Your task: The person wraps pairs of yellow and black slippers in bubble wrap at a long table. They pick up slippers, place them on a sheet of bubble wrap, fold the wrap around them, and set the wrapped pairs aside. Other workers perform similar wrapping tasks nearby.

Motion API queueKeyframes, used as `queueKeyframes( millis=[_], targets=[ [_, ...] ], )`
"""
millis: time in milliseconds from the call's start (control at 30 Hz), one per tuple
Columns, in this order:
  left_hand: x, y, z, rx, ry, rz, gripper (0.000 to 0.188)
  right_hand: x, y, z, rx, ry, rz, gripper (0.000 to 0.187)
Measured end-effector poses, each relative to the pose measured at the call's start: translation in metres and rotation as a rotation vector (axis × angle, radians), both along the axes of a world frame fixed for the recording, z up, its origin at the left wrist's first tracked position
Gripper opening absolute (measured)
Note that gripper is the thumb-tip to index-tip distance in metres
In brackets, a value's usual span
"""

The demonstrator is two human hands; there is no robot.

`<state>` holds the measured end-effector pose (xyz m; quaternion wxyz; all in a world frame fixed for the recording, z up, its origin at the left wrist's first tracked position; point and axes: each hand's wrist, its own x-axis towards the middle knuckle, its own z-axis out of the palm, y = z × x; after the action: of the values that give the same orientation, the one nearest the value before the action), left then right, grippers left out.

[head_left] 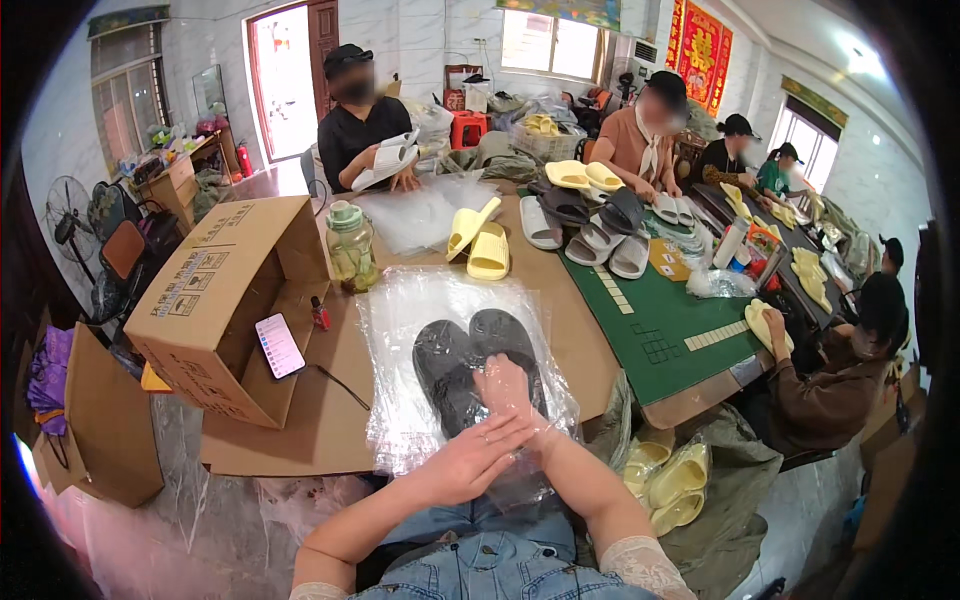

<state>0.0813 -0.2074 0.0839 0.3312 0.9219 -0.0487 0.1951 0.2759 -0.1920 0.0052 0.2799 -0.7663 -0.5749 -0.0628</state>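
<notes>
A pair of dark grey slide slippers [440, 365] lies side by side in a clear plastic bag [395, 400], on a pile of similar bags at the table's near edge. My right hand [503, 385] reaches in under the film, its fingers bent and closed at the right slipper's strap. Across my right wrist lies my left hand [482, 455], open, its fingers stretched to the right by the bag's mouth. Film partly blurs the right fingertips.
Left of the bags stand an open cardboard box [215, 290], a phone [280, 346] and a jar [350, 250]. Yellow slippers [488, 252] lie beyond. More slippers [600, 235] are heaped right, beside a green mat [660, 330]. Several co-workers sit around; bagged yellow slippers [675, 485] lie lower right.
</notes>
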Motion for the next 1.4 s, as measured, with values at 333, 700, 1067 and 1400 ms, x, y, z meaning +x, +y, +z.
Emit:
queueKeyframes(
  millis=[333,700,1067,1400],
  targets=[
    [-0.007,0.072,-0.018,0.049,-0.033,0.263,0.060,-0.002,0.007,-0.026,0.007,0.093,-0.002,0.042],
    [0.010,0.131,-0.101,-0.044,-0.154,0.715,0.059,-0.012,-0.009,-0.036,0.490,0.124,0.079,0.037],
    [0.007,0.132,-0.099,-0.219,-0.199,0.711,0.044,-0.007,-0.008,-0.045,0.564,0.147,0.094,0.038],
    [0.008,0.134,-0.103,-0.239,-0.209,0.707,0.043,-0.005,-0.008,-0.050,0.487,0.277,0.078,0.037]
  ],
)
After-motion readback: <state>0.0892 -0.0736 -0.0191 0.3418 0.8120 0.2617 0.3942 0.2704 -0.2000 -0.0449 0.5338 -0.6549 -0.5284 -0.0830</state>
